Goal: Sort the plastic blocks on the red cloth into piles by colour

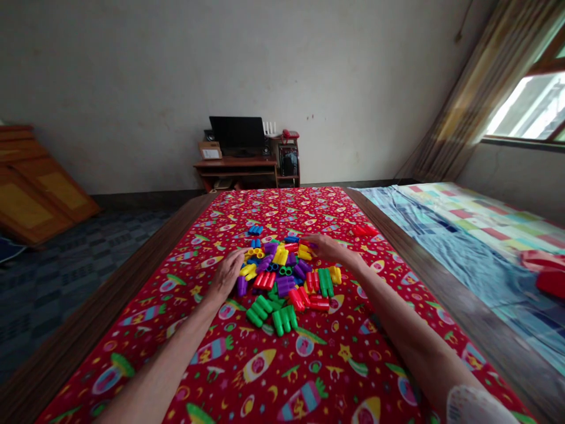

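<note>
I am holding both arms (176, 347) stretched forward, and my left hand (228, 272) and right hand (325, 247) are pointing inward.

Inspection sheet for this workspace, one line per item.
Surface: red patterned cloth over a brown wooden table.
Job's things: plastic pieces in red, yellow, green, blue and purple, loosely heaped; red pieces apart, far right.
Clutter: cardboard box beside the monitor.
Grip: left hand at the heap's left side, right hand at its right; hold unclear.
Cables: thin cord on the wall near the curtain.
Surroundings: cabinet left, window right.
</note>
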